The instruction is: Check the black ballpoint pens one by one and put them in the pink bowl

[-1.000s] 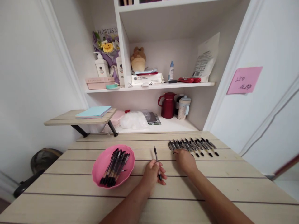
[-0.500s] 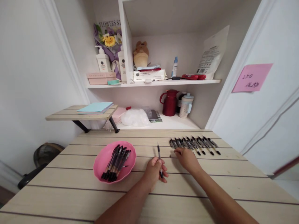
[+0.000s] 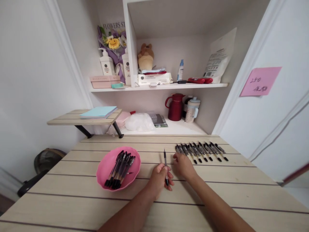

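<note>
Shifted right hand (image 3: 184, 166) leftward from pen row (image 3: 201, 152) near far-right corner of table (image 3: 79, 209), loosely curled, cannot tell whether holding anything; pinching single pen (image 3: 165, 157) in left hand (image 3: 158, 176), tip toward far edge.

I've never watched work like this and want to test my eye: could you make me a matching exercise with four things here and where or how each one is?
Things:
1. bowl
2. single pen
3. jug
4. note

Places and states:
A. dark red, on the lower shelf
B. on the wall at the right
C. on the table, with pens inside
D. held in the left hand

Right pairs: 1-C, 2-D, 3-A, 4-B.
</note>
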Demonstrator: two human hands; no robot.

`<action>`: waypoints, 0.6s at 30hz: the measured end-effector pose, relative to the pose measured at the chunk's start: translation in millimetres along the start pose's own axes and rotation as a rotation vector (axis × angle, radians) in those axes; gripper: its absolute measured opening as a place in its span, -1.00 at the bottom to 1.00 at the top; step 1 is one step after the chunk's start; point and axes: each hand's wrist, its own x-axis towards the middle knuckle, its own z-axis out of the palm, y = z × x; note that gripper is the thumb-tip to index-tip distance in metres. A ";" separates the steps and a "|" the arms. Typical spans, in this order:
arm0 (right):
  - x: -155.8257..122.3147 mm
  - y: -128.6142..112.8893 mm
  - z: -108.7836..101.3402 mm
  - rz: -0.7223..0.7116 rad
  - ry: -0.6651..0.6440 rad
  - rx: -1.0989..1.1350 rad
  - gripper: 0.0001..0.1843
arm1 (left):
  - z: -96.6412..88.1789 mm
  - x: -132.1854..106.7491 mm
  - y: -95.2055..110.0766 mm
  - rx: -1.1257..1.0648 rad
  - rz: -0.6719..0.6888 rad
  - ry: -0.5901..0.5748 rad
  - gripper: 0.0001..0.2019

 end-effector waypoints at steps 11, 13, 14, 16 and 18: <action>-2.9 -8.4 -27.3 0.165 0.032 0.979 -0.67 | 2.9 -4.7 -2.8 0.187 0.052 -0.110 -0.69; -2.8 -12.7 -29.4 0.175 0.049 1.060 -0.63 | 3.0 -5.5 -2.5 0.201 0.059 -0.121 -0.69; -2.5 -14.1 -30.0 0.169 0.054 1.062 -0.61 | 3.1 -5.8 -2.3 0.207 0.060 -0.127 -0.70; -1.4 -15.3 -30.5 0.145 0.053 1.048 -0.58 | 3.4 -6.5 -2.1 0.220 0.059 -0.133 -0.70; -0.3 -15.4 -30.7 0.113 0.040 1.021 -0.56 | 3.8 -7.0 -1.9 0.231 0.060 -0.137 -0.71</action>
